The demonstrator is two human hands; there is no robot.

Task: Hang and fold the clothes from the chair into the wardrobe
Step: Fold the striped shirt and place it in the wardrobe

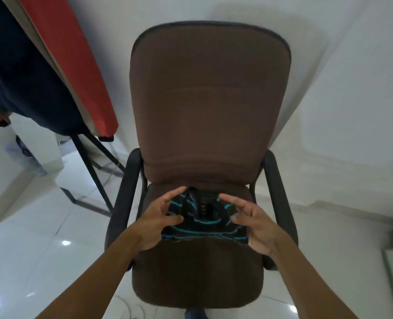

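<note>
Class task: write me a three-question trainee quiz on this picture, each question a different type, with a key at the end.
1. True or false: the striped garment lies on the seat of the chair.
2. The left hand and right hand are: A, open at the garment; B, clenched fists; C, gripping the armrests.
3. Fill in: the garment is black with ____ stripes.
Key: 1 true; 2 A; 3 teal.

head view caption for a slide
Left hand and right hand reach for a black teal-striped garment on a brown chair
</note>
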